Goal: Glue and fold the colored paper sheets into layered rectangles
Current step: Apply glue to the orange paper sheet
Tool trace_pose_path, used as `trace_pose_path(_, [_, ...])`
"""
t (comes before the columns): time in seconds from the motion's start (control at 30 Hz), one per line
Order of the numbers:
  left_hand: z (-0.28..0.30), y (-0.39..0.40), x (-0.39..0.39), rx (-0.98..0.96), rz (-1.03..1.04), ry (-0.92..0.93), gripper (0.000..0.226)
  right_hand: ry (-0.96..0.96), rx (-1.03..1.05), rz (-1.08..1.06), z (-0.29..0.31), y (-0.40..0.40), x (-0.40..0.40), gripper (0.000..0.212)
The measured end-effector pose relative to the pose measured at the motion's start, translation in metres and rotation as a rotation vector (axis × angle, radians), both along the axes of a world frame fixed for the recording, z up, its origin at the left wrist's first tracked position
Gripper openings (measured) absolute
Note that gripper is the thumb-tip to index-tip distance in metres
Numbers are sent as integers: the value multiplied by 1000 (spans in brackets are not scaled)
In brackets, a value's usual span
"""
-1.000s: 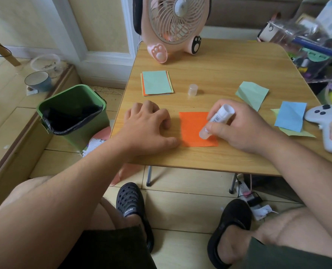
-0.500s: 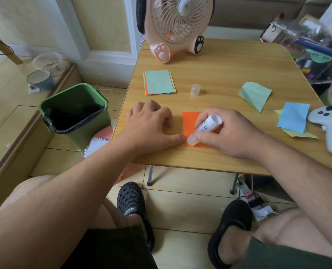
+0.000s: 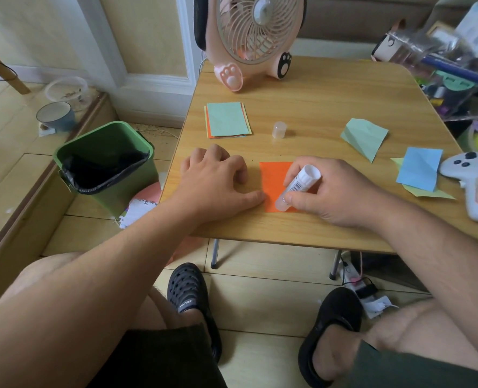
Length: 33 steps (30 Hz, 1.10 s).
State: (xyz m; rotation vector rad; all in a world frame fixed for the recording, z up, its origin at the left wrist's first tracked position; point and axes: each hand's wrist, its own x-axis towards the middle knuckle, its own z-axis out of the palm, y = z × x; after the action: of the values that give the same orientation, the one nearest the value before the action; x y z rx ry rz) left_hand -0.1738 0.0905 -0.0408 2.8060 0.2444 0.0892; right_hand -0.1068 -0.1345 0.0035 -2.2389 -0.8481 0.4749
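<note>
Your right hand (image 3: pixel 335 191) grasps the glue stick (image 3: pixel 298 187), tip on the orange paper (image 3: pixel 274 183); your left hand (image 3: pixel 215 180), fingers curled, thumb pinning its edge.

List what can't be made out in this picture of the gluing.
- Right part of the orange sheet: head view, covered by the right hand gripping the glue stick.
- Glue on the paper: too faint to tell.
- Stick's label print: too small to read.
- Lower sheets of the stack: hidden under the green top sheet.
- Clutter at right: blurred and cut by the frame edge.
</note>
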Motion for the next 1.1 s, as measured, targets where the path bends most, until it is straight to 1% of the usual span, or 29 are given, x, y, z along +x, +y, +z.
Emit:
trace_pose_path(0.37, [2, -2, 1, 1, -3, 15, 50, 13, 0, -83, 0, -13, -1, 18])
trace_pose_path(0.53, [2, -2, -1, 45, -21, 39, 67, 7, 4, -96, -1, -13, 0, 19])
trace_pose_path(0.87, [4, -1, -1, 46, -27, 62, 66, 9, -17, -110, 3, -31, 6, 18])
trace_pose_path(1.0, [5, -1, -1, 47, -29, 68, 68, -4, -30, -127, 3, -37, 6, 22])
trace_pose_path(1.1, [4, -1, -1, 43, -28, 62, 68, -15, -33, -136, 3, -39, 7, 21])
